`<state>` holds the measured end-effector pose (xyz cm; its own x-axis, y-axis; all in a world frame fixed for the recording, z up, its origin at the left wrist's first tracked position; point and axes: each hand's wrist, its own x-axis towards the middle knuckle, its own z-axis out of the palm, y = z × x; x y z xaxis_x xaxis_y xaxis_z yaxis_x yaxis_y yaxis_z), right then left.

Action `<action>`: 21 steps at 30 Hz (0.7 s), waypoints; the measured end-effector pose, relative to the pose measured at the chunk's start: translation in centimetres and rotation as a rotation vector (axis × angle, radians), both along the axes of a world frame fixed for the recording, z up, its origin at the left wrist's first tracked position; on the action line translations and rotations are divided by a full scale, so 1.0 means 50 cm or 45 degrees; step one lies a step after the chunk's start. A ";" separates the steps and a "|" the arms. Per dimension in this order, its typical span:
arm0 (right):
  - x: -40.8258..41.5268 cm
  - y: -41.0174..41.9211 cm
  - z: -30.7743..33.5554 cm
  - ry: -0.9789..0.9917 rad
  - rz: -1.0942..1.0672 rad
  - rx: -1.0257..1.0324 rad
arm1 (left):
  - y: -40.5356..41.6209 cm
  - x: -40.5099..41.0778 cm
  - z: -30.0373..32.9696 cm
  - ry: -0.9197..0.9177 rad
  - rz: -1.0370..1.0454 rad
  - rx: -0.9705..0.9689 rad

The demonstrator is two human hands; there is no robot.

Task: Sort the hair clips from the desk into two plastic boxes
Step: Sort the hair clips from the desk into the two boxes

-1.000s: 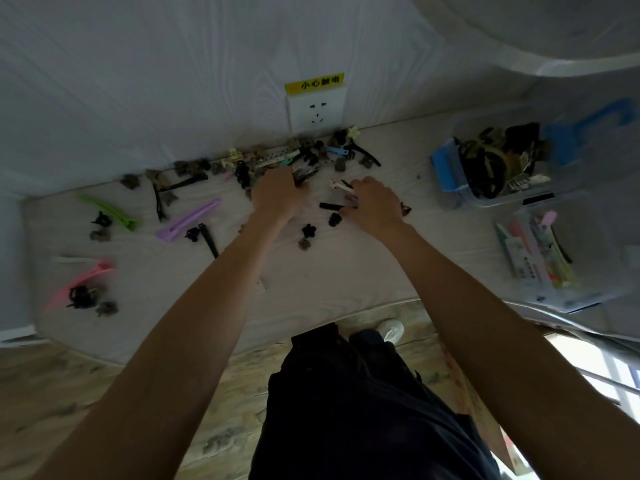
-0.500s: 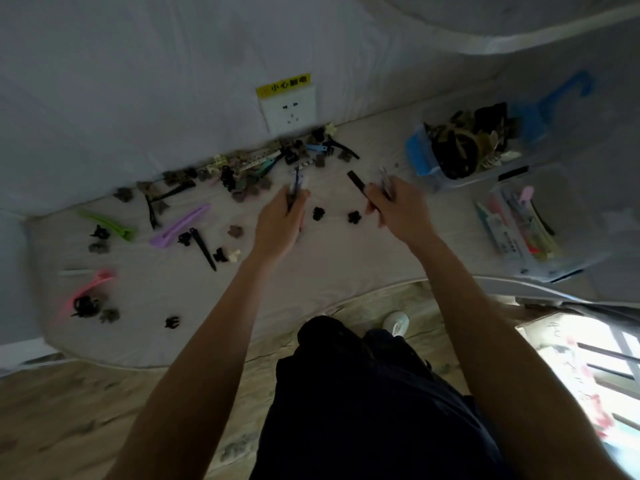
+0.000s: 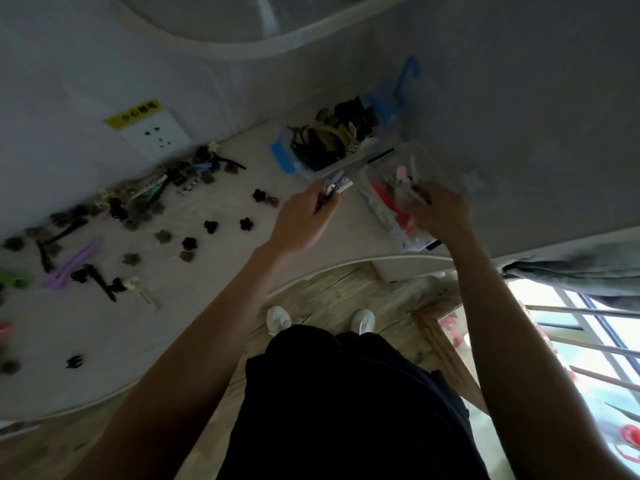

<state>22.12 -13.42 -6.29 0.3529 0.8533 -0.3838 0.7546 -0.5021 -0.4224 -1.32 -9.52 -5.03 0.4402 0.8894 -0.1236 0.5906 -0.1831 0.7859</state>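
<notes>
At the far left of the pale wooden table [image 3: 221, 306] lie a green clip [image 3: 14, 280] and a long lilac plastic clip [image 3: 74, 268], with a black slim clip [image 3: 98, 280] just beside it. Small dark flower-shaped claw clips [image 3: 188, 244] are scattered across the middle, and a mixed pile of clips [image 3: 156, 188] runs along the wall below a white wall socket [image 3: 156, 135] with a yellow label.

The left hand [image 3: 304, 220] hovers above the table, its fingers curled round a few slim clips [image 3: 332, 188], dark with a pale patterned end. Behind it stands a clear plastic box with blue latches [image 3: 287, 157], filled with dark and olive claw clips.

Just right of that, a second clear plastic box [image 3: 388, 216] holds long red, pink and white clips. The right hand [image 3: 440, 213] is over this box, fingers curled round slim clips [image 3: 415, 194]; motion blur hides exactly how many.

At the right edge, a bright window [image 3: 595, 341] shows beside a grey cloth [image 3: 571, 271].
</notes>
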 end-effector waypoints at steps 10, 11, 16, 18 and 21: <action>0.067 -0.102 0.007 0.000 0.066 0.438 | 0.049 0.205 0.013 0.527 -0.527 0.453; 0.071 -0.109 0.005 0.005 0.068 0.434 | 0.059 0.226 0.003 0.566 -0.631 0.438; 0.076 -0.116 0.002 -0.017 0.086 0.415 | 0.093 0.282 -0.034 0.733 -0.952 0.461; 0.074 -0.111 0.002 -0.018 0.084 0.420 | 0.097 0.276 -0.034 0.654 -0.931 0.420; 0.067 -0.099 0.004 -0.032 0.088 0.430 | 0.095 0.250 -0.031 0.526 -0.798 0.410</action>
<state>25.46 -18.38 -6.10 0.2953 0.9530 -0.0673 0.7943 -0.2840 -0.5371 11.17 -4.78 -6.60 0.8424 0.5129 -0.1650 0.5343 -0.7555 0.3792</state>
